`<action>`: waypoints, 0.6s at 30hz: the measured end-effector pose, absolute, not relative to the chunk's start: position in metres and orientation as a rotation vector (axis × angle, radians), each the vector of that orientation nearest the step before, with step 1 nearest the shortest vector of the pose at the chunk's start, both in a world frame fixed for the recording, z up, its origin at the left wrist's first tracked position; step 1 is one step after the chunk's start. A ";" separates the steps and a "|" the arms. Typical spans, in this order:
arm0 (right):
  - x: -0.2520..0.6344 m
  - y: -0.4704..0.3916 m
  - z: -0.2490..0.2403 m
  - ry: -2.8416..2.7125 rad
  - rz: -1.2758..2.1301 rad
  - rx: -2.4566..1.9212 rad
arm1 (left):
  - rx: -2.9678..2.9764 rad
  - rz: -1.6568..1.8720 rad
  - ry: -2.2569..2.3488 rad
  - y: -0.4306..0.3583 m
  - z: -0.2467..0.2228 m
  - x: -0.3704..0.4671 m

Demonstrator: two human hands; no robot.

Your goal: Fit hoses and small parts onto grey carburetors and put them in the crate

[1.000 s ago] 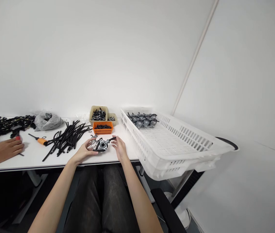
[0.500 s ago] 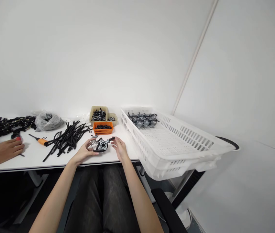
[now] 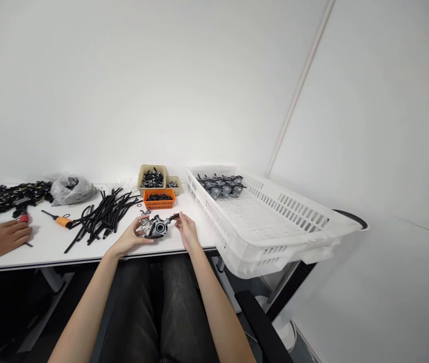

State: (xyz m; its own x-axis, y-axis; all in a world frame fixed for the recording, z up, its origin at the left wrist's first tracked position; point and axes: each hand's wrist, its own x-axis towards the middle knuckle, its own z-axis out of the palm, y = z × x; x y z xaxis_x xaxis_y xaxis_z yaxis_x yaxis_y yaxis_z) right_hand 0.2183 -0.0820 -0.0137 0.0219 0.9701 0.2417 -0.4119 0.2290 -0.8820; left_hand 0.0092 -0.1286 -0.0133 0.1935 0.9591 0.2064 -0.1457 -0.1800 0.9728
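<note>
Silvery metal part (image 3: 156, 229) — held, round bore (image 3: 160, 228) showing, black tube (image 3: 174, 217) at right.

So the white table (image 3: 50, 248) is pretty packed: on the left there's a sprawl of small black parts (image 3: 10, 197), then a clear plastic bag (image 3: 71, 190), an orange-handled screwdriver (image 3: 63, 222) and a messy heap of black hoses (image 3: 104, 214). Past those sit a tiny black ring (image 3: 139, 205), two tan bins (image 3: 152, 167) and an orange basket (image 3: 159, 204) in front, with a big white slotted crate (image 3: 282, 217) at the right end, jutting past the front edge.
</note>
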 end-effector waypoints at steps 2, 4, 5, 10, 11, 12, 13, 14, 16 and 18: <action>0.218 -0.082 -0.014 -1.018 1.211 -0.708 | 1.347 1.246 0.868 -0.129 -0.013 0.010; 0.219 -0.082 -0.013 -1.015 1.202 -0.709 | 1.348 1.235 0.869 -0.130 -0.013 0.010; 0.219 -0.082 -0.013 -1.013 1.198 -0.713 | 1.349 1.230 0.868 -0.130 -0.013 0.010; 0.220 -0.080 -0.015 -1.018 1.173 -0.741 | 1.350 1.232 0.859 -0.131 -0.012 0.010; 0.220 -0.080 -0.015 -1.016 1.169 -0.745 | 1.354 1.233 0.860 -0.131 -0.012 0.010; 0.220 -0.080 -0.014 -1.010 1.166 -0.748 | 1.359 1.233 0.863 -0.131 -0.012 0.010; 0.220 -0.080 -0.014 -1.000 1.166 -0.748 | 1.364 1.232 0.867 -0.131 -0.012 0.011; 0.220 -0.080 -0.013 -0.991 1.166 -0.745 | 1.368 1.231 0.870 -0.130 -0.012 0.011; 0.220 -0.082 -0.012 -0.967 1.182 -0.731 | 1.375 1.225 0.869 -0.130 -0.013 0.011; 0.220 -0.082 -0.011 -0.946 1.204 -0.716 | 1.385 1.219 0.862 -0.128 -0.015 0.010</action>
